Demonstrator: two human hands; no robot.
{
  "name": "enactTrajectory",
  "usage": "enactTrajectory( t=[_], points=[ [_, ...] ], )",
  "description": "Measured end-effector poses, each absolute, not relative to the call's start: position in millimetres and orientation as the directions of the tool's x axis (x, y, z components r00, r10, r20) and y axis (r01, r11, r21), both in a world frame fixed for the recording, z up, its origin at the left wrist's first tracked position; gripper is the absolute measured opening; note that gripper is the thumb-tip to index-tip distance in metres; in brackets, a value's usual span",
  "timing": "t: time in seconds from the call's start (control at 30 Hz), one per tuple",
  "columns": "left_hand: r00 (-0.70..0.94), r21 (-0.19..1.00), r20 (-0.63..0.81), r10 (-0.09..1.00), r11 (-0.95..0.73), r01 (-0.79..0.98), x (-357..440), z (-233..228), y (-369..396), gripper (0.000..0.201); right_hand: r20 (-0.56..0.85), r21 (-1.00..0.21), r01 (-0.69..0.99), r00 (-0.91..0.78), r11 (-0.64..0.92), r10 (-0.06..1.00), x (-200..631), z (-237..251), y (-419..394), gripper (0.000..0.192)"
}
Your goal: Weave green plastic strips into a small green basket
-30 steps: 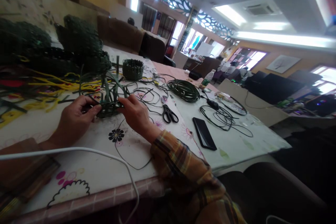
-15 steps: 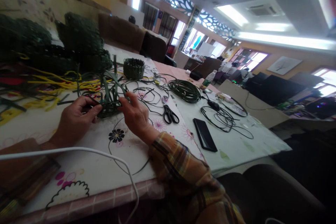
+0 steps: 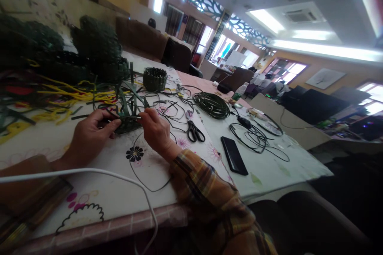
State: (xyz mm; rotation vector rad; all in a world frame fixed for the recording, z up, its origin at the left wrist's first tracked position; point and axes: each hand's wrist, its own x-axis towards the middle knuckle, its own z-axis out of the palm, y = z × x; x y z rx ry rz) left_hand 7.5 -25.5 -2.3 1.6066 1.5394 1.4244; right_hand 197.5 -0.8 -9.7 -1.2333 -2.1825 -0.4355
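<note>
My left hand [image 3: 88, 135] grips the left side of a small half-woven green basket [image 3: 127, 121] that rests on the flowered tablecloth [image 3: 119, 191]. Green strips stand up from its rim. My right hand [image 3: 155, 129] pinches a thin dark green strand at the basket's right side; the strand loops down over the cloth toward the table's near edge. A plaid sleeve covers my right forearm.
A finished small green basket [image 3: 154, 79] stands further back. Scissors [image 3: 194, 130], a coil of green cord [image 3: 211, 104], a black phone [image 3: 234, 155] and black cables [image 3: 257, 137] lie to the right. Yellow and green strips and dark woven pieces [image 3: 92, 48] fill the left. A white cable [image 3: 104, 173] crosses the near edge.
My right hand shifted from lying along the basket's side to pinching the thin strand at its rim. The left hand kept its hold. The view drifted slightly.
</note>
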Motion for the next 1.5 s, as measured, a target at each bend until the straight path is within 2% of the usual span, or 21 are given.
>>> enactTrajectory(
  t=[0.2, 0.47, 0.7, 0.8, 0.93, 1.07, 1.2, 1.4, 1.5],
  points=[
    [-0.147, 0.879, 0.36, 0.921, -0.282, 0.385, 9.1, -2.0, -25.9, 0.045, 0.684, 0.0, 0.846, -0.388, 0.532, 0.617, 200.7, -14.0, 1.6, 0.027],
    [-0.151, 0.867, 0.407, 0.901, -0.33, 0.372, 8.6, -1.9, -25.5, 0.04, 0.675, -0.017, 0.845, -0.384, 0.534, 0.63, 199.4, -16.9, 4.4, 0.02],
    [-0.024, 0.716, 0.574, 0.819, -0.486, 0.501, 1.3, -9.8, -20.2, 0.035, 0.775, -0.042, 0.838, -0.317, 0.544, 0.547, 203.7, -22.1, 8.9, 0.021],
    [-0.011, 0.666, 0.631, 0.776, -0.535, 0.521, 0.3, -8.5, -20.3, 0.035, 0.8, -0.077, 0.831, -0.278, 0.55, 0.532, 205.8, -25.0, 13.0, 0.018],
    [-0.042, 0.63, 0.68, 0.732, -0.553, 0.545, -0.8, -4.8, -21.5, 0.031, 0.801, -0.177, 0.821, -0.2, 0.542, 0.564, 209.9, -24.7, 17.7, 0.014],
    [0.006, 0.622, 0.662, 0.75, -0.553, 0.554, -2.9, -6.8, -19.9, 0.03, 0.796, -0.242, 0.804, -0.155, 0.542, 0.585, 213.0, -21.4, 19.9, 0.011],
    [0.043, 0.609, 0.651, 0.758, -0.556, 0.566, -3.1, -10.3, -18.2, 0.035, 0.806, -0.232, 0.795, -0.166, 0.56, 0.568, 211.4, -22.4, 19.6, 0.012],
    [0.025, 0.487, 0.695, 0.719, -0.496, 0.719, 3.6, -8.0, -26.8, 0.033, 0.823, -0.157, 0.805, -0.214, 0.572, 0.526, 206.4, -26.2, 16.8, 0.015],
    [-0.014, 0.523, 0.652, 0.758, -0.437, 0.732, 8.3, -4.8, -33.2, 0.033, 0.833, -0.122, 0.81, -0.231, 0.574, 0.503, 205.3, -27.3, 16.6, 0.015]
  ],
)
